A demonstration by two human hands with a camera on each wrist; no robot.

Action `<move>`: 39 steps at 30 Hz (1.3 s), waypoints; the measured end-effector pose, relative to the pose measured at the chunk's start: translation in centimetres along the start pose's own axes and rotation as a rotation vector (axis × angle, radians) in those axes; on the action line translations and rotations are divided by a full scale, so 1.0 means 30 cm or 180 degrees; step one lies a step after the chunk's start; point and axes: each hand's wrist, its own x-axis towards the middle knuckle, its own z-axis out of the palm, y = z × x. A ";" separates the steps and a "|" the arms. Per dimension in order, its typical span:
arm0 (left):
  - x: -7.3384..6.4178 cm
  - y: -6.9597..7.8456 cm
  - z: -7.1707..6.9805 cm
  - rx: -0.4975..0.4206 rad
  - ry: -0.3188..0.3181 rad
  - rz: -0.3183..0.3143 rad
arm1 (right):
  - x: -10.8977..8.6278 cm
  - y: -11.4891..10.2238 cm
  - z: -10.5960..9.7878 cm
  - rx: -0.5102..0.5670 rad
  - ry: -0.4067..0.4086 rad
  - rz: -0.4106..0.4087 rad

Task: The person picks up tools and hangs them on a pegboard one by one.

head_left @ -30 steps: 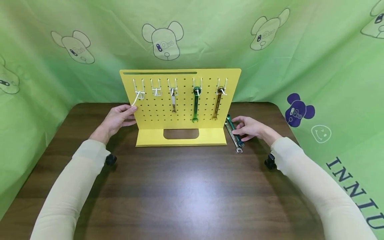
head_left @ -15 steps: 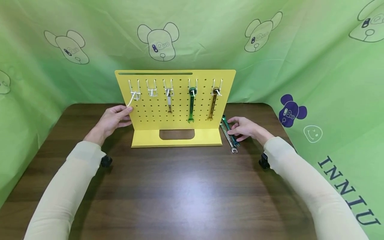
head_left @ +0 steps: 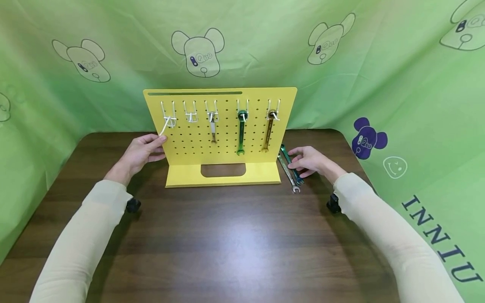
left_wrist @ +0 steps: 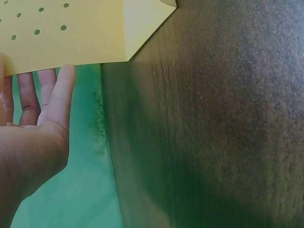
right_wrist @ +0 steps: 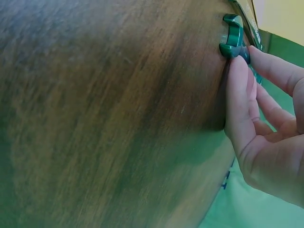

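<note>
A yellow pegboard (head_left: 223, 155) stands upright on the table. My left hand (head_left: 138, 153) grips its left side edge, thumb at the front and fingers behind in the left wrist view. Three wrenches hang from white hooks: a small silver wrench (head_left: 213, 128) with a white label, a green wrench (head_left: 241, 134) and a bronze wrench (head_left: 269, 134). Right of the board, a silver wrench (head_left: 289, 174) and a teal wrench (head_left: 286, 153) lie side by side. My right hand (head_left: 308, 160) pinches the teal one near its open end (right_wrist: 233, 40), thumb and fingers on opposite sides.
Two white hooks, the leftmost hook (head_left: 169, 121) and the one beside it (head_left: 191, 117), carry nothing. The brown wooden table (head_left: 212, 244) extends toward me. A green printed curtain (head_left: 257, 50) surrounds it at the back and sides.
The head view has shifted, so board, wrenches and hands all appear slightly further left. Both hands keep about the same places at the board edge and the teal wrench.
</note>
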 end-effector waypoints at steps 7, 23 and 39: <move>0.005 0.000 0.004 -0.0005 -0.0023 0.0003 | -0.008 0.008 -0.005 0.0118 0.0043 0.0071; 0.008 -0.001 0.004 -0.0061 0.0010 -0.0052 | -0.004 0.004 -0.011 0.0109 0.0044 0.0061; 0.005 -0.001 -0.002 -0.0093 0.0041 -0.0081 | 0.021 -0.001 -0.011 -0.0007 0.0005 0.0132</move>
